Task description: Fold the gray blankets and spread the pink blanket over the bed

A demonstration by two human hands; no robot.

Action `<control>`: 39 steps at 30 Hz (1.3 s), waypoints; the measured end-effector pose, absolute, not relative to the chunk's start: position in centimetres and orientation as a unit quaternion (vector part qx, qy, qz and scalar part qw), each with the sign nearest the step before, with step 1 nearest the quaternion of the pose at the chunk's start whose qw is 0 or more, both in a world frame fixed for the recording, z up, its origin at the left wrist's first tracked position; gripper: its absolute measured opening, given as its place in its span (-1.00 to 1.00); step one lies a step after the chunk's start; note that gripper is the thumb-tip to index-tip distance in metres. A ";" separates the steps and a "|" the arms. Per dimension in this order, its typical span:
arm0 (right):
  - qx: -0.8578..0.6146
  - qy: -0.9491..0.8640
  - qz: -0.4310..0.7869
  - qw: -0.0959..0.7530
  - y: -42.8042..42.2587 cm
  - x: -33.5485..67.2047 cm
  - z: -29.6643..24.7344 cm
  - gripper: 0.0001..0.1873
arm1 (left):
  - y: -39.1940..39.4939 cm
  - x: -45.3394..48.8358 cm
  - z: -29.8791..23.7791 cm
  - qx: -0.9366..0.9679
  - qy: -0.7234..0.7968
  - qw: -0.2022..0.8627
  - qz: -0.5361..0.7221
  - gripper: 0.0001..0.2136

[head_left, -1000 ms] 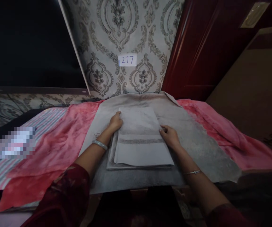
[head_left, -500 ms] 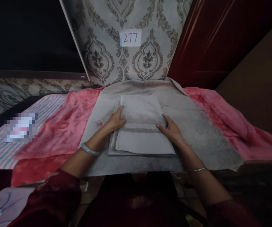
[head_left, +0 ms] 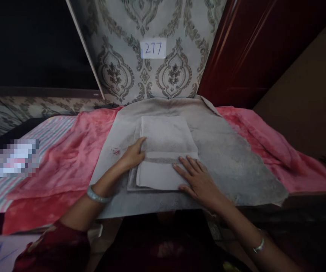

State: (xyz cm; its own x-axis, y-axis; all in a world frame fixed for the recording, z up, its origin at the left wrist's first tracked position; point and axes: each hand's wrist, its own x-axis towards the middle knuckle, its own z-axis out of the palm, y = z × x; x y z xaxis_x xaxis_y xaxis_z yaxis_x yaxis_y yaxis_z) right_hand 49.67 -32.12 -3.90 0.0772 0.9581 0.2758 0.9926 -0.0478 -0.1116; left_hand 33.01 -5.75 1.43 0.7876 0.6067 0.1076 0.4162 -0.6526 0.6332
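Observation:
A folded white towel (head_left: 165, 134) with a grey band across it lies on a pale grey cloth (head_left: 227, 166). Its layers are stacked, and the lower ones stick out a little on the left. My left hand (head_left: 133, 154) is at the towel's left edge, thumb and forefinger on the border, the other fingers mostly hidden. Flat on the lower right part of the towel rests my right hand (head_left: 196, 181), its fingers spread and covering that corner.
Pink plush cloth (head_left: 63, 158) shows on both sides, beside a striped cloth (head_left: 49, 134) bearing a blurred object (head_left: 17, 158). Behind are a dark screen (head_left: 35, 45), a patterned wall with a card marked 277 (head_left: 153, 48), and a dark red panel (head_left: 236, 49).
My right hand has moved from the towel's right edge down onto its lower right part, with its fingers spread. My left hand stays at the left edge. The view has shifted slightly.

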 end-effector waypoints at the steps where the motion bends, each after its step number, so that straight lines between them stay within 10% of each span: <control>1: -0.720 -0.677 -0.060 0.137 -32.1 49.8 -3.6 -0.32 | -5.8 32.8 1.8 0.905 0.294 0.278 0.132 -0.30; 6: -0.690 -0.703 -0.040 0.167 -29.4 50.3 -0.3 -0.46 | -5.5 33.6 4.8 0.933 0.306 0.126 0.144 -0.49; 12: -0.589 -0.790 -0.006 0.170 -25.2 50.2 -0.6 -0.30 | -4.6 39.5 4.2 0.969 0.000 0.234 0.082 -0.51; 18: -0.594 -0.787 0.036 0.165 -25.3 50.0 -1.7 -0.30 | -2.4 42.6 0.8 0.988 -0.086 0.125 0.007 -0.47; 39: -0.586 -0.774 0.125 0.206 -24.9 50.5 -1.6 -0.27 | 3.2 50.3 1.5 0.986 0.164 -0.014 0.014 -0.42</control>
